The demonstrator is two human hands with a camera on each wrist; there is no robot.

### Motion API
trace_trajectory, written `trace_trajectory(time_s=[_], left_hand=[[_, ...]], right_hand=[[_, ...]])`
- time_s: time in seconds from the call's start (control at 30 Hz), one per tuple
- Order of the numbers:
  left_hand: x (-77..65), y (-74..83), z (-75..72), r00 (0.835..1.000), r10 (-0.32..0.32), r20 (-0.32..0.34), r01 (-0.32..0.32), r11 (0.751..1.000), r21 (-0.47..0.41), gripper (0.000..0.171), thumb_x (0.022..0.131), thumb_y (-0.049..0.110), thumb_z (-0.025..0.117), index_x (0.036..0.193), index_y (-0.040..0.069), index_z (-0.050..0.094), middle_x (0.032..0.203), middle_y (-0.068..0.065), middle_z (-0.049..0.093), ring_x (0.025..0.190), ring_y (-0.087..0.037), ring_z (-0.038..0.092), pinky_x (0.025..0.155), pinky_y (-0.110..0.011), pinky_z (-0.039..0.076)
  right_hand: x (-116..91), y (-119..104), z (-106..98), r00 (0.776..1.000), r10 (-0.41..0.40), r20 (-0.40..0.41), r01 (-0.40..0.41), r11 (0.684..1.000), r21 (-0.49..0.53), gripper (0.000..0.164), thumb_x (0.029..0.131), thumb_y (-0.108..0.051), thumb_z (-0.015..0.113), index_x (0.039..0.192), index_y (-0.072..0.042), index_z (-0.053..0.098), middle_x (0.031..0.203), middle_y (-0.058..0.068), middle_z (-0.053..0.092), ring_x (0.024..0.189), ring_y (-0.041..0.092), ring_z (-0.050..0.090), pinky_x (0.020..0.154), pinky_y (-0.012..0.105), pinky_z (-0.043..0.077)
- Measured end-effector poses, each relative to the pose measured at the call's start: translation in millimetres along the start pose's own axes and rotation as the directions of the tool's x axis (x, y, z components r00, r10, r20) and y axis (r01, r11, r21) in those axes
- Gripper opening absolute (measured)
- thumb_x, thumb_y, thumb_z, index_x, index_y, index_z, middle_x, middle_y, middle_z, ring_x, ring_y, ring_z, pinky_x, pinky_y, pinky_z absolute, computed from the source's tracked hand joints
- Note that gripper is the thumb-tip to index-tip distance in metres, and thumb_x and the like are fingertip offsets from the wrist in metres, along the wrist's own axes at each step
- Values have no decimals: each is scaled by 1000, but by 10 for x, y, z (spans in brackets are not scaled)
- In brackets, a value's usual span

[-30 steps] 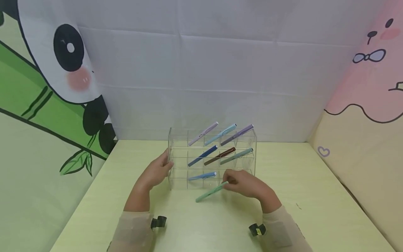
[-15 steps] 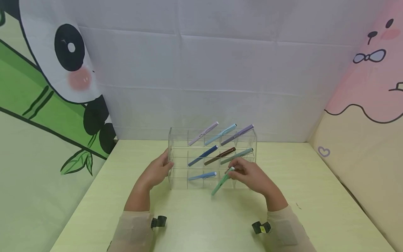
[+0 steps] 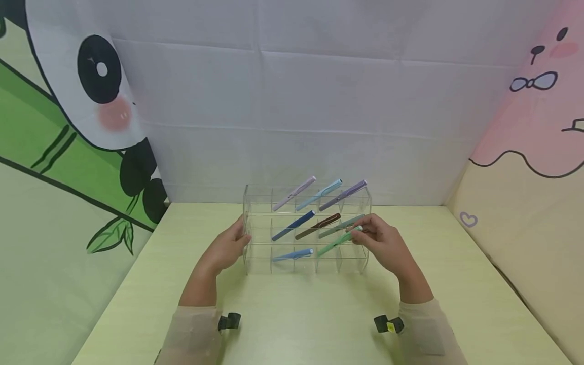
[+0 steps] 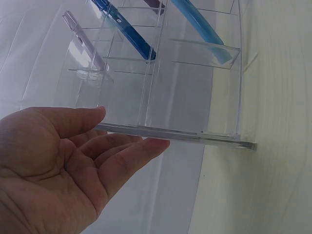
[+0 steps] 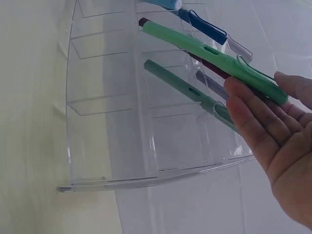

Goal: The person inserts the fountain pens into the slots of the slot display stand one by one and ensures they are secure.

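Note:
A clear acrylic pen rack (image 3: pixel 260 263) with three tiers of compartments stands on the table. At its left side, my left hand (image 3: pixel 228 247) holds the side panel, thumb on one face and fingers on the other. My right hand (image 3: pixel 382 241) pinches a light green pen (image 5: pixel 214 57) near its clip end, in front of the rack's right part. Just behind it, a grey-green pen (image 5: pixel 178 84) lies in the middle tier beside a brown pen (image 3: pixel 318 226) and a dark blue pen (image 3: pixel 294 226). Below them, a blue pen (image 3: pixel 293 255) rests in the bottom tier.
On the top tier lean a lilac pen (image 3: pixel 294 193), a light blue pen (image 3: pixel 319 194) and a purple pen (image 3: pixel 343 195). The pale table (image 3: pixel 296 314) extends in front of the rack. A white sheet (image 3: pixel 319 126) hangs behind.
My right hand has lifted the light green pen from low in front of the rack, moving it up and right toward the grey-green pen. The left hand stays on the rack's side.

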State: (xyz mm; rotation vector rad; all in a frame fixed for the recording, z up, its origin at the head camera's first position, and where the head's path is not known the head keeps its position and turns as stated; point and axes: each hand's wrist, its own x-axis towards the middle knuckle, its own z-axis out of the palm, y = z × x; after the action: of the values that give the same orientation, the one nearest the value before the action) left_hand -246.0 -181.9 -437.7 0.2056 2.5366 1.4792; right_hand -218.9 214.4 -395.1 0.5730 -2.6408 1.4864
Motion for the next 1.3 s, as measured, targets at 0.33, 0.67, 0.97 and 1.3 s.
trace_trajectory(time_s=[0.33, 0.67, 0.97, 1.3], left_hand=[[-17, 20, 0, 1000, 17, -1, -17, 1000, -5, 66, 106, 32, 45, 157, 40, 6, 163, -7, 22, 142, -37, 36, 103, -55, 47], [-10, 34, 5, 1000, 9, -3, -9, 1000, -11, 65, 106, 32, 45, 157, 41, 6, 163, -7, 22, 143, -37, 35, 103, -54, 47], [-24, 29, 0, 1000, 7, 0, -7, 1000, -4, 66, 106, 31, 45, 158, 38, 5, 163, -9, 23, 143, -38, 35, 104, -55, 46], [-14, 27, 0, 1000, 12, -1, -12, 1000, -5, 66, 106, 31, 46, 157, 42, 6, 163, -8, 24, 142, -38, 37, 103, -55, 47]], right_hand=[[60, 93, 160, 990, 72, 121, -70, 997, -19, 28, 97, -37, 62, 117, -17, 57, 105, 3, 69, 98, 18, 70, 89, 44, 57], [73, 166, 236, 979, 46, 200, -22, 992, -122, 15, 96, -31, 64, 108, -22, 66, 103, -5, 67, 101, 18, 65, 86, 38, 55], [82, 191, 318, 977, 1, 213, 38, 983, -178, 17, 97, -29, 63, 111, -19, 68, 107, -6, 68, 102, 16, 65, 85, 37, 56], [99, 160, 429, 974, 5, 228, 47, 974, -221, 19, 98, -28, 62, 114, -19, 67, 101, -8, 68, 90, 10, 64, 76, 30, 55]])
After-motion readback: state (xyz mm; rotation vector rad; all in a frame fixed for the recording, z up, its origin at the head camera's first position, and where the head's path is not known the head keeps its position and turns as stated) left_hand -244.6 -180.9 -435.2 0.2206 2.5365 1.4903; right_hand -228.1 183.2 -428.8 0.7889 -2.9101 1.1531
